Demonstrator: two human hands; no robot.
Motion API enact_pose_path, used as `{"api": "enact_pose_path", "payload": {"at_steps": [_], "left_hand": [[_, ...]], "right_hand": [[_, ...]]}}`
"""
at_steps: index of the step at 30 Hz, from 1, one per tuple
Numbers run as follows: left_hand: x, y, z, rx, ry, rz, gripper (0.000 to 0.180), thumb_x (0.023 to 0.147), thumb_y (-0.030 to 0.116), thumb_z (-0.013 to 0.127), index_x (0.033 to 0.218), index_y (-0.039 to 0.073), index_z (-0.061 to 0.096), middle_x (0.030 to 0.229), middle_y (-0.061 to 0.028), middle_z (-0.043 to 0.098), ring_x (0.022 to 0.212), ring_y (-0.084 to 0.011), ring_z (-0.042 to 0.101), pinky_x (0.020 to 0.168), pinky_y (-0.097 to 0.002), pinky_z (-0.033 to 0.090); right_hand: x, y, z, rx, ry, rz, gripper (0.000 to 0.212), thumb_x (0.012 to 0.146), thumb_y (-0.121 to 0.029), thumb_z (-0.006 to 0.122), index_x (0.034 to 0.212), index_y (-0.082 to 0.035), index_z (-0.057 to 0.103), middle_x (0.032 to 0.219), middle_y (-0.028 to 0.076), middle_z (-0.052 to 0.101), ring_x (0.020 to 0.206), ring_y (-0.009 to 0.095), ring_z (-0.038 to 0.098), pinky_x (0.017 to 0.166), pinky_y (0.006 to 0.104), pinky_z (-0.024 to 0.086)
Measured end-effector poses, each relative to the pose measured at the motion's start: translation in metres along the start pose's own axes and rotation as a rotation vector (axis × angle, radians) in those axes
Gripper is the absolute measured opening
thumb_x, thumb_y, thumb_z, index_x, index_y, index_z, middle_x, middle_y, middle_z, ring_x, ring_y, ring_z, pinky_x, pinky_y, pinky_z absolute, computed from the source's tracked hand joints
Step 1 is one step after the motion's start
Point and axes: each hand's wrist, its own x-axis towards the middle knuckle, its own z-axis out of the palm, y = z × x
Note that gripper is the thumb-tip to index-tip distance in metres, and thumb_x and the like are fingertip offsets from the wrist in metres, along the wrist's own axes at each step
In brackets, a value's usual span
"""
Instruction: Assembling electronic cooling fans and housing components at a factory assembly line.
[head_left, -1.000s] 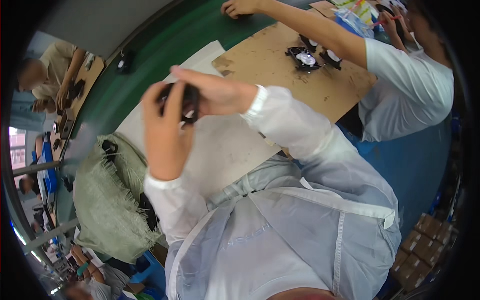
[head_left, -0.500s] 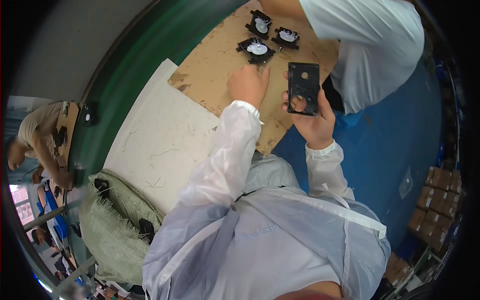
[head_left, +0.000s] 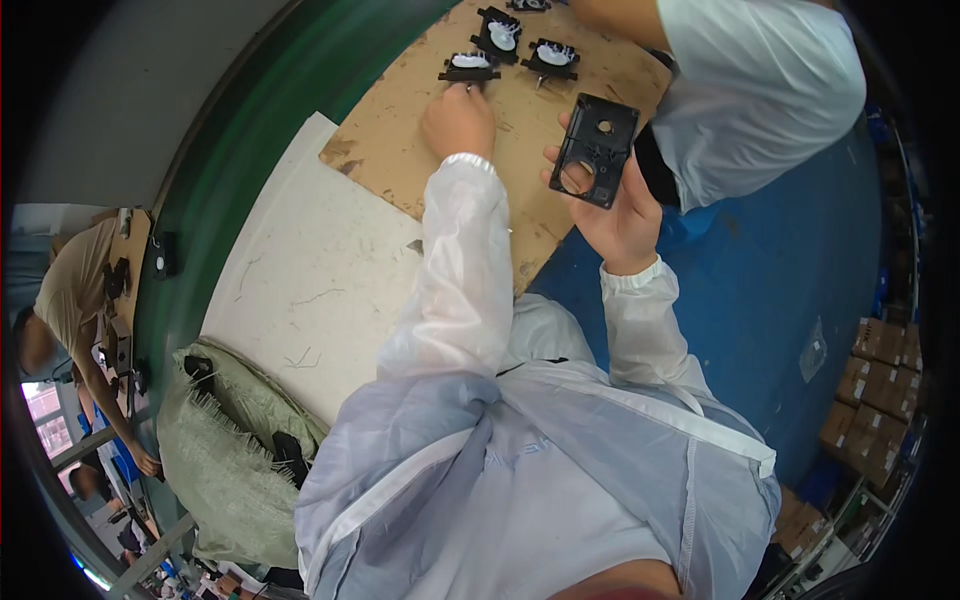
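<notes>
My right hand [head_left: 622, 225] holds up a flat black plastic housing [head_left: 612, 150], a rectangular piece with a small round hole and a larger one. Its thumb is on the right edge, and fingers show behind the left edge and through the larger hole. My left hand [head_left: 460, 123] reaches over the tan board, fingers closed at the near edge of a black plastic part with a white centre [head_left: 470, 68]. That part looks tilted; the fingertips are mostly hidden. Just beyond are two similar parts, one black-and-white part [head_left: 497, 36] and another black-and-white part [head_left: 551, 59].
Under the parts is a tan board [head_left: 390, 130], beside a white sheet [head_left: 310, 270] with loose wires. A co-worker's sleeve [head_left: 760, 90] and arm reach in at the upper right. A green woven sack [head_left: 230, 460] lies lower left. Cartons [head_left: 870, 390] are stacked at right.
My left hand has moved up and left, and the part at its fingers has tilted. My right hand has raised the housing slightly and turned it. Another black-and-white part shows at the top edge.
</notes>
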Motion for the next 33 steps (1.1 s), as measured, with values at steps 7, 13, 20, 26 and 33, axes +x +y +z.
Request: {"api": "enact_pose_path", "payload": {"at_steps": [7, 13, 20, 26, 33], "left_hand": [[0.016, -0.045, -0.124, -0.123, 0.564, 0.650, 0.007, 0.079, 0.015, 0.074, 0.078, 0.009, 0.070, 0.081, -0.0054, 0.063, 0.068, -0.0265, 0.052, 0.067, -0.0388, 0.047], [0.004, -0.052, -0.197, -1.032, 0.339, -0.010, 0.013, 0.092, 0.014, 0.061, 0.092, 0.001, 0.064, 0.084, -0.0064, 0.065, 0.070, -0.0156, 0.055, 0.066, -0.0267, 0.046], [-0.007, -0.065, -0.221, -1.027, 0.266, -0.243, 0.021, 0.099, 0.017, 0.053, 0.097, -0.002, 0.062, 0.082, -0.0074, 0.064, 0.067, -0.0112, 0.055, 0.063, -0.0235, 0.047], [-0.009, -0.077, -0.227, -1.081, 0.339, -0.264, 0.020, 0.099, 0.017, 0.054, 0.097, -0.002, 0.061, 0.080, -0.0075, 0.064, 0.066, -0.0120, 0.055, 0.060, -0.0237, 0.047], [-0.011, -0.084, -0.237, -1.077, 0.358, -0.228, 0.019, 0.099, 0.016, 0.054, 0.096, -0.002, 0.060, 0.081, -0.0077, 0.064, 0.068, -0.0123, 0.055, 0.062, -0.0240, 0.048]], "right_hand": [[0.021, 0.019, 0.001, -0.537, 0.016, 0.032, 0.061, 0.099, -0.030, 0.059, 0.146, 0.001, 0.036, 0.136, 0.022, 0.055, 0.114, 0.030, 0.061, 0.100, 0.0358, 0.048], [0.063, 0.082, 0.056, -0.586, -0.034, 0.059, 0.058, 0.099, -0.040, 0.060, 0.135, 0.004, 0.050, 0.118, 0.016, 0.065, 0.093, 0.016, 0.062, 0.089, 0.0276, 0.052], [0.074, 0.112, 0.121, -0.642, -0.146, 0.115, 0.054, 0.102, -0.032, 0.057, 0.141, 0.004, 0.045, 0.106, 0.011, 0.065, 0.086, 0.015, 0.062, 0.075, 0.0243, 0.049], [0.070, 0.118, 0.134, -0.645, -0.147, 0.218, 0.052, 0.103, -0.031, 0.055, 0.140, 0.004, 0.046, 0.103, 0.009, 0.065, 0.084, 0.013, 0.061, 0.073, 0.0242, 0.048], [0.068, 0.130, 0.145, -0.732, -0.146, 0.212, 0.051, 0.104, -0.031, 0.053, 0.141, 0.003, 0.045, 0.102, 0.008, 0.064, 0.081, 0.012, 0.059, 0.072, 0.0237, 0.048]]}}
